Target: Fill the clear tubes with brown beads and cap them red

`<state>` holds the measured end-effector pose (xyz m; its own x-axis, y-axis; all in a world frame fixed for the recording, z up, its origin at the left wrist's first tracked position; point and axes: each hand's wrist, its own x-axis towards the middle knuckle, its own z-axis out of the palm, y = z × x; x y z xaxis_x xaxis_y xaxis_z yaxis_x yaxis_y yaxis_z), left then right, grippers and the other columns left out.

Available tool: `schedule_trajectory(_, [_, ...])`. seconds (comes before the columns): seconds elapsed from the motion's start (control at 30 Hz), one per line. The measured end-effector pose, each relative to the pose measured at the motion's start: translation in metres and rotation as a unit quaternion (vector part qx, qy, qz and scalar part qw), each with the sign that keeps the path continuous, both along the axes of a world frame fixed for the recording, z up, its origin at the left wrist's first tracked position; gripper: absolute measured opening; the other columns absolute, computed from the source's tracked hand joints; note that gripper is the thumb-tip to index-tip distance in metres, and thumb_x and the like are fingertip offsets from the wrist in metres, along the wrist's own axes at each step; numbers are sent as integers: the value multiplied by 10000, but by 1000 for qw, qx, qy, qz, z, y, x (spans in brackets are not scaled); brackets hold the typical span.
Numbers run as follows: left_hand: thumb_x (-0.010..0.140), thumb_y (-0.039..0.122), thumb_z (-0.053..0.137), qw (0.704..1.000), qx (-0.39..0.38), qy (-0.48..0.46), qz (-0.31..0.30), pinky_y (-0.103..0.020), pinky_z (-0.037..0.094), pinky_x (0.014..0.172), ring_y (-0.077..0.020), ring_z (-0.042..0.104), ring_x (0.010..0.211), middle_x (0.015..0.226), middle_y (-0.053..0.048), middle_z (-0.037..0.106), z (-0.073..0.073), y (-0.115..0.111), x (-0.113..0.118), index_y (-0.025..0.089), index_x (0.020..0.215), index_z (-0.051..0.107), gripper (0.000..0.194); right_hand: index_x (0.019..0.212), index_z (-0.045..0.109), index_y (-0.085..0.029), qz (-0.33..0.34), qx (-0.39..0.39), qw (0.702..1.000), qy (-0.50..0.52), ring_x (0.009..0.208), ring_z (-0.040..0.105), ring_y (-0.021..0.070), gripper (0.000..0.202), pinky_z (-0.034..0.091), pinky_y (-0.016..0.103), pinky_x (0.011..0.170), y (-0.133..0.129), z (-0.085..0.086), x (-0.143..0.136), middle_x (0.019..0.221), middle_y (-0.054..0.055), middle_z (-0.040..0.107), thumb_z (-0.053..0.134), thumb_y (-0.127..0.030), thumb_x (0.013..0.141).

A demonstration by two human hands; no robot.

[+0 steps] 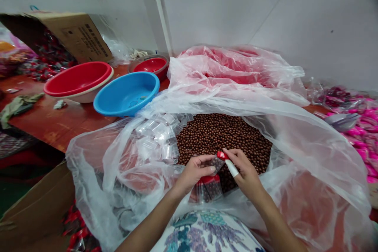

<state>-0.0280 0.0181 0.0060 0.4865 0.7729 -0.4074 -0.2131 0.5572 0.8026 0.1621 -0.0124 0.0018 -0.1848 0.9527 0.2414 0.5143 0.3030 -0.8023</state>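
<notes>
My left hand (193,173) pinches a small clear plastic box (217,165) between thumb and fingers. At the box's upper end my right hand (245,171) grips a red cap (222,155); whether the cap is seated cannot be made out. White tape wraps one digit of my right hand. Both hands are above a heap of small round brown beads (221,130) in a large clear plastic bag (313,141). Left of the beads lie several empty clear boxes (159,136). Just below my hands rest red-capped clear boxes (211,187).
A blue basin (126,94) and a red basin (78,78) stand on the red table (50,128). Behind is a bag of red pieces (230,69). Cardboard boxes (82,35) with red-capped items sit at far left and lower left; pink packets (363,134) lie at right.
</notes>
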Motion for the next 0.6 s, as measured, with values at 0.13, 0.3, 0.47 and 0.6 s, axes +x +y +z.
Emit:
schedule_trajectory(0.13, [618,250,754,1000,6,-11,21,-282,467,782,-152,618,809,984,-70,676,-3,0,1,161,1056,652,459,1347,357,-266,47,18,998,-31,1173,432,198,496,368,380,985,-2,5,-1,1256,85,451,373,-143,867])
schedule_trajectory(0.3, [625,244,746,998,44,17,36,-305,452,831,-172,612,860,1002,-59,677,-4,0,0,167,1044,661,435,1369,308,-261,53,60,995,-62,1214,417,219,507,377,423,984,-5,3,-7,1343,87,443,436,-225,879])
schedule_trajectory(0.47, [642,240,731,995,83,41,46,-315,430,862,-194,594,908,1038,-63,664,1,-3,3,169,1050,659,420,1372,266,-227,0,107,992,-73,1195,435,258,674,400,466,955,-8,-10,-18,1311,124,462,602,-294,791])
schedule_trajectory(0.6, [636,257,743,996,70,8,53,-260,440,796,-160,591,844,947,-55,669,4,-6,9,158,990,659,377,1346,296,-214,-25,140,986,-83,1151,476,256,626,418,462,932,-9,-12,-20,1252,124,508,582,-231,790])
